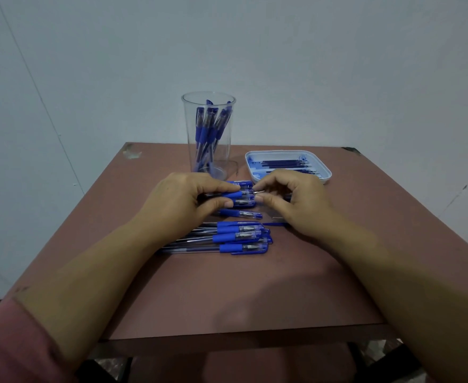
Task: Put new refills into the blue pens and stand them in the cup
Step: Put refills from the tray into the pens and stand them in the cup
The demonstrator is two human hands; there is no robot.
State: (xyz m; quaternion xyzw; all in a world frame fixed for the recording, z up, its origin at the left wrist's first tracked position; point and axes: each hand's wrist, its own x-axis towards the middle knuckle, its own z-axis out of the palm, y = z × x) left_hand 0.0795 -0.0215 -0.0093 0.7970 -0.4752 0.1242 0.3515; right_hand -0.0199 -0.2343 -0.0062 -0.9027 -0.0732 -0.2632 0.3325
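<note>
On the table (255, 286), the cup (188, 128) stands just behind my hands, the tray (325, 172) of refills (282, 163) to its right, loose pens (238, 239) nearer me. My left hand (183, 200) grips one pen (235, 195); my right hand (293, 200) pinches the thin tip (258, 192) poking from its end. Pulled crooked, I judge, that tip could bend or slip.

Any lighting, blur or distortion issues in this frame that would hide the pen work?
Head view: dim, bluish light, no harsh glare on the cup; a soft shadow darkens the table near its front edge; wide-angle distortion stretches the forearms; the pen between the left hand and right hand looks soft, its tip barely legible.
</note>
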